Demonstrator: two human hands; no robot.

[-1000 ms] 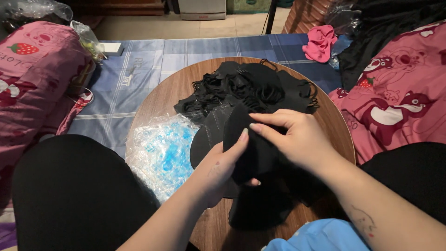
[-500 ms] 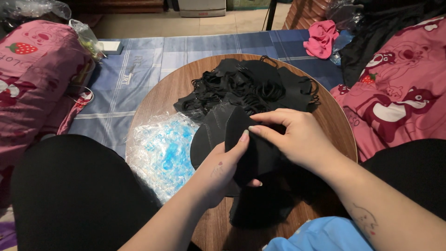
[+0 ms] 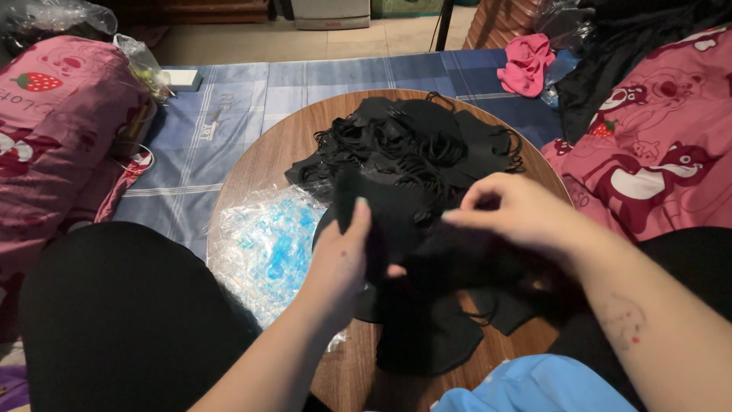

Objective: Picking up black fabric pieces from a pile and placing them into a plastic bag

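- A light blue cloth [image 3: 534, 385] lies at the round wooden table's [image 3: 267, 149] near edge.
- The left hand [image 3: 341, 259] grips a black fabric piece [image 3: 396, 229], thumb pressed on it, over the table's middle.
- The right hand [image 3: 518, 214] pinches the same piece at its right side, fingertips closed on it.
- Clear plastic bags [image 3: 267, 244] with blue print lie along the table's left edge.
- A heap of black pieces with loops [image 3: 412, 145] fills the far half.
- A pink cloth [image 3: 526, 65] sits beyond the table's far right edge.
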